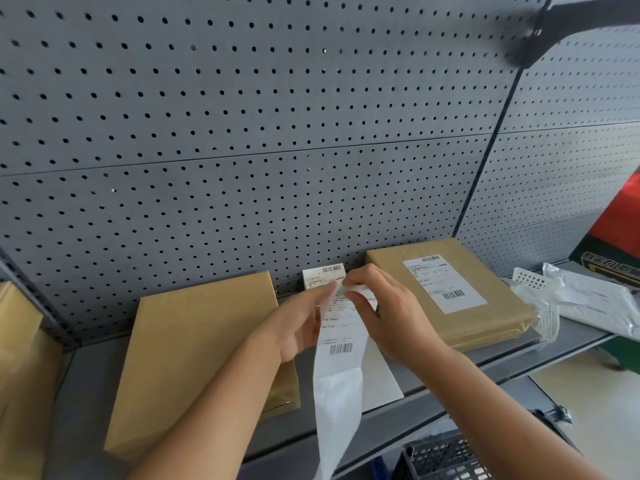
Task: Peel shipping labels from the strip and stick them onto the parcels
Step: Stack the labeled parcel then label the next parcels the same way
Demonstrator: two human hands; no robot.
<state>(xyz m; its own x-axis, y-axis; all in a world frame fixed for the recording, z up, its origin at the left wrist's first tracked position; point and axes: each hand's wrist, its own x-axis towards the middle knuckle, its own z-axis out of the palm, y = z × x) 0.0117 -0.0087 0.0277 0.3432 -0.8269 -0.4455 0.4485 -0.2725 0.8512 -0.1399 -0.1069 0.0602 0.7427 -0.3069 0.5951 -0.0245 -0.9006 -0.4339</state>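
Above the grey metal shelf (90,393), the right hand (384,313) pinches the top end of the long white strip of shipping labels (341,372) between thumb and curled fingers; the strip hangs down past the shelf's front edge, printed barcode facing the camera; the left hand (301,323), blurred, reaches its fingers to the same top end, and I cannot tell whether it grips; a flat brown cardboard parcel (204,341) lies bare to the left; a second brown cardboard parcel (485,306) to the right carries a white printed label (445,284); behind stands a grey perforated back panel (242,133).
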